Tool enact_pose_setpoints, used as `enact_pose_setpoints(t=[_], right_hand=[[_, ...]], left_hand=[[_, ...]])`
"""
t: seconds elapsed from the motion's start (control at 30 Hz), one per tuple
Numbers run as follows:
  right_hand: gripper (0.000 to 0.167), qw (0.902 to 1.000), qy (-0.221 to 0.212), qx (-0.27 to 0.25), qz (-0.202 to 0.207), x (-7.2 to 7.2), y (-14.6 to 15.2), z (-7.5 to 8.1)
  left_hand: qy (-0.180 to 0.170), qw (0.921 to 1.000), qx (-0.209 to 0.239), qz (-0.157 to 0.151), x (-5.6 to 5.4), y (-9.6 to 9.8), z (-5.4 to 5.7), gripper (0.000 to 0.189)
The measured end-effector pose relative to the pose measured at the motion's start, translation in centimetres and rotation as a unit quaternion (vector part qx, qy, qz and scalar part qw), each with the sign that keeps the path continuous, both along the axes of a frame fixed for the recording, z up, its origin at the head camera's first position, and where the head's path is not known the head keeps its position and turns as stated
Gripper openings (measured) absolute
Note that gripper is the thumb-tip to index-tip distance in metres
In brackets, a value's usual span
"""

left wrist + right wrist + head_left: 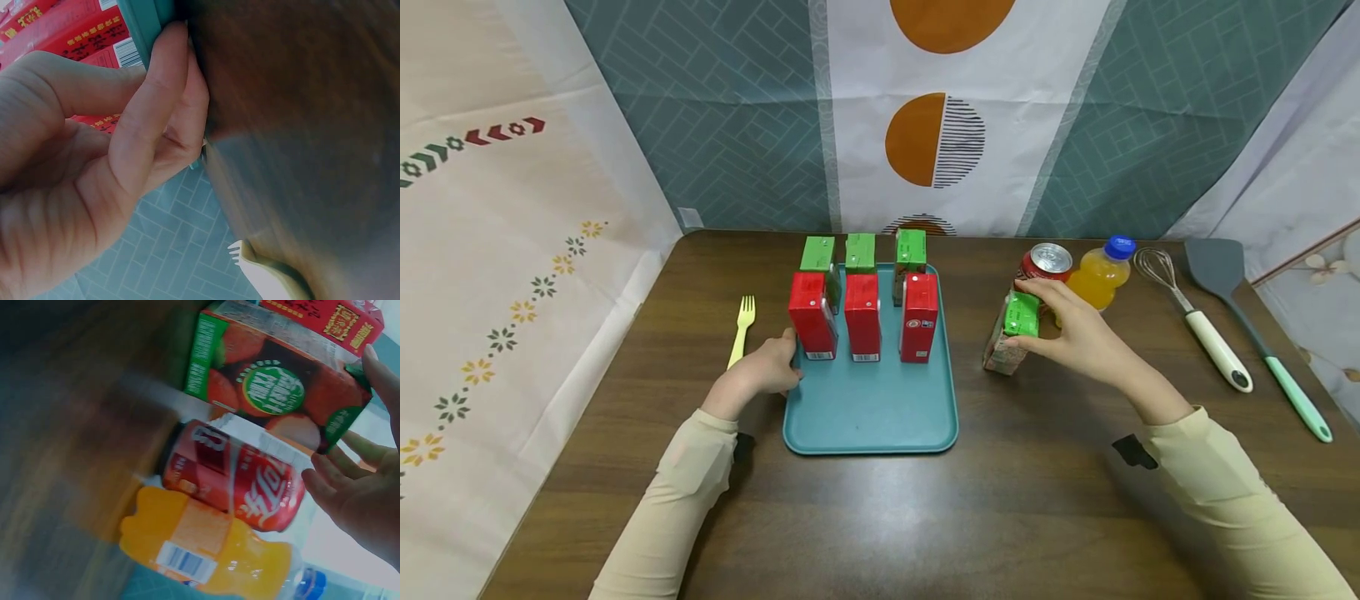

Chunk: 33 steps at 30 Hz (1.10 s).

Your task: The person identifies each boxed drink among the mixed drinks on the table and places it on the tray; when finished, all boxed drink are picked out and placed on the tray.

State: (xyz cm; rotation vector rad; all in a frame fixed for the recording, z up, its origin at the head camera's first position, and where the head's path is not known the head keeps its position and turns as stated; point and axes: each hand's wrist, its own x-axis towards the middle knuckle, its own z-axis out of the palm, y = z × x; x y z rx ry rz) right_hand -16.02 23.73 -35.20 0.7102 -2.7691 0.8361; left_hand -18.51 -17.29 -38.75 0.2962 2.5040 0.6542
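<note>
My right hand point(1078, 333) grips a green-topped juice carton point(1002, 352) by its upper end, thumb on one side and fingers on the other. In the right wrist view, apple-like fruit and a round green label show on this carton point(269, 381). Over on the left, my left hand point(758, 368) pinches the left rim of a teal tray point(868, 412); the left wrist view shows its thumb and fingers at the edge. Three red cartons point(862, 317) stand upright on the tray in one row. Behind them are three green-topped cartons point(861, 252), partly hidden.
A red soda can point(1049, 260) and an orange juice bottle point(1096, 282) stand beyond my right hand. Farther right lie a whisk point(1213, 346) and a spatula point(1217, 267) with a mint handle. A yellow fork point(742, 323) lies left of the tray.
</note>
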Motion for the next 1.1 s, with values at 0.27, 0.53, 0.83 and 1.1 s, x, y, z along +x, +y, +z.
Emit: enact_pose_setpoints(t=[0.27, 0.53, 0.83, 1.1], right_hand=[[0.076, 0.9999, -0.007, 0.003, 0.012, -0.4, 0.2, -1.4], [0.073, 0.9991, 0.010, -0.015, -0.038, -0.2, 0.0, -1.3], [0.071, 0.9964, -0.011, -0.056, -0.062, 0.9, -0.8, -0.2], [0.070, 0.9974, 0.022, -0.068, 0.002, 2.9, -2.6, 1.5]], left_hand=[[-0.003, 1.0000, 0.000, 0.005, 0.0, 0.0, 0.0, 0.068], [-0.005, 1.0000, -0.004, 0.003, 0.0, 0.2, 0.1, 0.067], [-0.006, 1.0000, 0.001, 0.000, 0.0, 0.1, 0.1, 0.069], [-0.006, 1.0000, 0.007, 0.002, 0.0, 0.0, 0.0, 0.067]])
